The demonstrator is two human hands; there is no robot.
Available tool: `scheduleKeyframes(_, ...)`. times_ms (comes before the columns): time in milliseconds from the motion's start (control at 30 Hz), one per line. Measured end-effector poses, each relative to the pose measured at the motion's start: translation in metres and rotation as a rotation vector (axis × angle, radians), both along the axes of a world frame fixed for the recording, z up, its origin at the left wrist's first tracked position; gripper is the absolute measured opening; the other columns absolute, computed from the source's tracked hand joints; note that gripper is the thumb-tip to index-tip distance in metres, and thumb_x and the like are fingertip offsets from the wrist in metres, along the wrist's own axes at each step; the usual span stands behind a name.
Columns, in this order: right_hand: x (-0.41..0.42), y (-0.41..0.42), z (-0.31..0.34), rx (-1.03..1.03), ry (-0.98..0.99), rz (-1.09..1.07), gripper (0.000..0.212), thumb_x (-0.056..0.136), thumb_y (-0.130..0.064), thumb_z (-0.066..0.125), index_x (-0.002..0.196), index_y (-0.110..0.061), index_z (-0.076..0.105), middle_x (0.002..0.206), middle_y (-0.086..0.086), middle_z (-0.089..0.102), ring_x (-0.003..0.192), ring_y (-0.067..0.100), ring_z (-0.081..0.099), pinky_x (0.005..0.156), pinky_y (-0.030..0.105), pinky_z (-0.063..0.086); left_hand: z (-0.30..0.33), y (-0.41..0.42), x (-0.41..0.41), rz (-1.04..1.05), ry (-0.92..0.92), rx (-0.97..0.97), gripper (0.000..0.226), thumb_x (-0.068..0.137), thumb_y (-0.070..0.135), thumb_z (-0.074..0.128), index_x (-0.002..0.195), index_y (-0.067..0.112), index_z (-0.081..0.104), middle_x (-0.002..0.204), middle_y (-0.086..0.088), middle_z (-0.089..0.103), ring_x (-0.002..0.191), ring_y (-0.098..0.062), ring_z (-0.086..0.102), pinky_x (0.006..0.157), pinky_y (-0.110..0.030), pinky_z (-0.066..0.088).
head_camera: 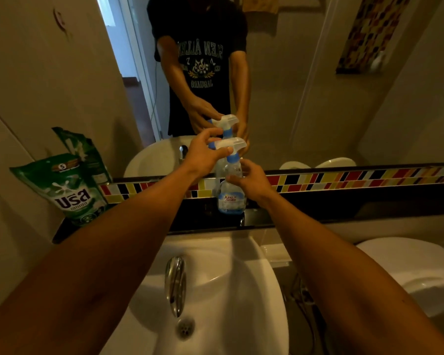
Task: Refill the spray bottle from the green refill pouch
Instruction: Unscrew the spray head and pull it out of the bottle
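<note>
A clear spray bottle (230, 198) with a blue collar and white trigger head stands upright on the dark ledge (318, 213) behind the sink, right against the mirror. My left hand (207, 155) grips the trigger head from the left, thumb on its front. My right hand (251, 181) wraps the bottle's body from the right. The green refill pouch (69, 190) leans against the wall at the ledge's left end, apart from both hands. Its top looks closed.
A white sink (215, 303) with a chrome tap (175, 285) lies below the ledge. A white toilet (408, 270) stands at the right. The mirror (305, 98) above the coloured tile strip (344, 179) reflects a person, the bottle and an open doorway.
</note>
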State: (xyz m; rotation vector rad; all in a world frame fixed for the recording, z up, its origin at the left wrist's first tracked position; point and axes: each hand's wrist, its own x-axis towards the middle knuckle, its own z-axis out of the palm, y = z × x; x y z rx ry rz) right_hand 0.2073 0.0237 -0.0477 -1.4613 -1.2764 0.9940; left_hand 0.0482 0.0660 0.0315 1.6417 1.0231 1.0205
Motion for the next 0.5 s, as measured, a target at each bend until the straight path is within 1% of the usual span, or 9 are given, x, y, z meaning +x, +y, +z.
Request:
scheduleKeyframes(33,0.001,0.003,-0.001,-0.005,0.002,-0.001,0.039,0.095,-0.015,0.077,0.129,-0.024,0.062,0.115,-0.009,0.072,0.107,0.011,0.069,0.090,0.033,0.057,0.000,0.003,0.000,-0.007,0.007,0.016,0.051,0.085,0.009,0.075,0.132,0.009,0.055,0.125,-0.012,0.063,0.112,-0.022,0.062,0.085,-0.022,0.053)
scheduleKeyframes(67,0.001,0.004,-0.001,-0.009,0.009,-0.004,0.033,0.095,-0.015,0.077,0.122,-0.027,0.064,0.113,-0.008,0.073,0.106,0.012,0.070,0.089,0.033,0.057,-0.001,0.005,0.000,-0.007,0.024,0.026,0.046,0.085,0.010,0.075,0.129,0.008,0.059,0.125,-0.013,0.063,0.112,-0.022,0.062,0.086,-0.022,0.052)
scheduleKeyframes(133,0.002,0.006,0.000,-0.009,0.016,-0.001,0.031,0.094,-0.012,0.076,0.116,-0.030,0.063,0.109,-0.010,0.073,0.102,0.009,0.070,0.084,0.027,0.057,-0.001,0.008,0.000,-0.012,0.073,0.040,0.040,0.087,0.011,0.073,0.124,0.007,0.062,0.124,-0.012,0.063,0.110,-0.021,0.061,0.086,-0.022,0.051)
scheduleKeyframes(200,0.002,0.004,0.002,-0.006,0.012,0.006,0.033,0.095,-0.010,0.076,0.122,-0.024,0.064,0.109,-0.010,0.073,0.100,0.008,0.070,0.083,0.025,0.056,0.000,0.010,0.000,-0.020,0.098,0.056,0.035,0.088,0.012,0.072,0.122,0.008,0.064,0.121,-0.010,0.064,0.103,-0.015,0.061,0.079,-0.017,0.049)
scheduleKeyframes(233,0.002,0.003,0.002,-0.006,0.006,0.011,0.036,0.095,-0.009,0.075,0.126,-0.021,0.064,0.111,-0.010,0.073,0.102,0.008,0.070,0.084,0.026,0.056,0.002,0.010,0.000,-0.018,0.096,0.065,0.032,0.088,0.012,0.071,0.120,0.009,0.065,0.120,-0.009,0.064,0.099,-0.012,0.061,0.077,-0.017,0.049)
scheduleKeyframes(300,0.001,0.000,0.004,-0.002,-0.004,0.007,0.040,0.095,-0.009,0.075,0.133,-0.017,0.063,0.114,-0.008,0.072,0.105,0.009,0.069,0.087,0.028,0.056,0.008,0.011,-0.002,-0.013,0.076,0.073,0.030,0.089,0.012,0.070,0.119,0.011,0.065,0.117,-0.007,0.064,0.095,-0.010,0.060,0.077,-0.020,0.050)
scheduleKeyframes(367,0.000,-0.004,0.005,0.003,-0.013,-0.012,0.041,0.096,-0.009,0.074,0.134,-0.017,0.063,0.114,-0.009,0.072,0.105,0.008,0.068,0.086,0.028,0.055,0.017,0.012,-0.005,-0.011,0.062,0.092,0.030,0.090,0.013,0.069,0.120,0.010,0.066,0.114,-0.005,0.064,0.091,-0.008,0.060,0.075,-0.021,0.051)
scheduleKeyframes(433,-0.003,-0.009,0.008,0.005,-0.015,-0.028,0.040,0.095,-0.008,0.074,0.133,-0.016,0.063,0.111,-0.012,0.071,0.102,0.004,0.067,0.083,0.025,0.054,0.027,0.012,-0.009,-0.005,0.039,0.113,0.029,0.090,0.013,0.069,0.119,0.010,0.067,0.108,-0.003,0.065,0.083,-0.006,0.060,0.069,-0.018,0.050)
scheduleKeyframes(500,-0.006,-0.013,0.011,0.008,-0.014,-0.041,0.041,0.095,-0.008,0.074,0.134,-0.016,0.063,0.109,-0.014,0.071,0.100,0.003,0.067,0.084,0.026,0.054,0.039,0.012,-0.014,0.002,0.021,0.140,0.029,0.090,0.012,0.068,0.119,0.009,0.067,0.105,-0.003,0.065,0.080,-0.005,0.061,0.064,-0.014,0.050)
